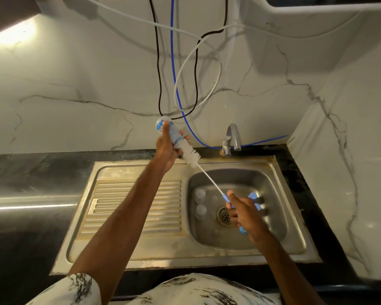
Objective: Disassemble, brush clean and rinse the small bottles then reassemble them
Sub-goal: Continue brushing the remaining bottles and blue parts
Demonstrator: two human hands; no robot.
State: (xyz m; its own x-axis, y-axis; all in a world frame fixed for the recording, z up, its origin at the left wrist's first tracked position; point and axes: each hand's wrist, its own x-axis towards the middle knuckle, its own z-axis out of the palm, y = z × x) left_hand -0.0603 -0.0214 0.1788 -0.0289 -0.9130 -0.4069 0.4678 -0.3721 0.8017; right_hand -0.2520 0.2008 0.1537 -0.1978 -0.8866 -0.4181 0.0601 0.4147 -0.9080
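Our left hand point(166, 150) grips a small clear plastic bottle with a blue printed figure point(174, 134) above the black stone bench point(42, 164); we can read no wording on its print; the white bristles of a long wire-stemmed bottle brush point(190, 154) sit partly inside its mouth; our right hand point(245, 213) clamps the brush's blue handle over the steel sink basin point(271, 183); two clear cup-shaped pieces point(200, 193) and blurred blue parts point(252, 196), half hidden, lie in the basin.

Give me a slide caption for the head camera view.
Left hand holds a small bottle; right hand holds the brush, bristles at the bottle's mouth.
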